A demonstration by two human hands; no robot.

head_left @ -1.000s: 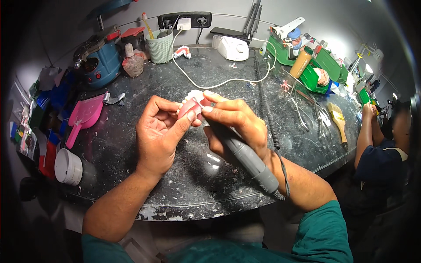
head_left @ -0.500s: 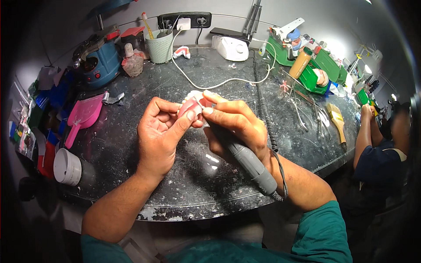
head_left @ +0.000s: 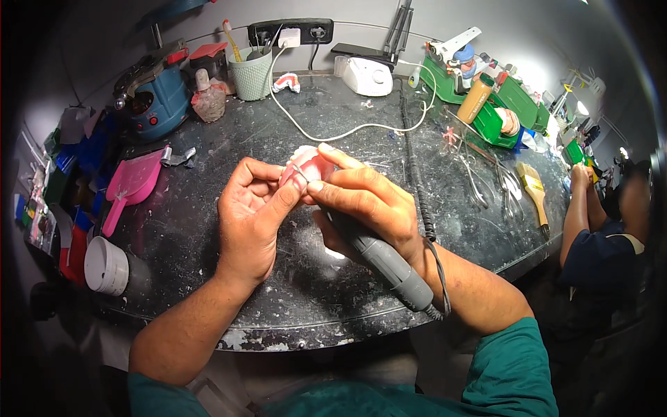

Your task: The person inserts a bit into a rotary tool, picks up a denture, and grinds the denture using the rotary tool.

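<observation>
My left hand (head_left: 246,215) grips a pink denture (head_left: 295,182) with white teeth between thumb and fingers, at the middle of the view. My right hand (head_left: 375,201) is closed round a dark grey rotary handpiece (head_left: 379,257), whose slim metal tip (head_left: 301,172) touches the pink part of the denture. A coiled dark cord runs from the rear of the handpiece past my right wrist. The fingertips of both hands meet at the denture and hide part of it.
Dark worn bench (head_left: 347,320) with pink dustpan (head_left: 132,181), white tub (head_left: 105,265), blue machine (head_left: 153,104), mesh pot (head_left: 250,76), white control box (head_left: 368,76), green trays (head_left: 500,125), pliers (head_left: 476,187) and brush (head_left: 533,187). A co-worker (head_left: 604,257) sits at the right.
The handpiece and my right hand have shifted slightly left. The metal tip now lies further left across the denture's pink part. My left hand keeps its hold.
</observation>
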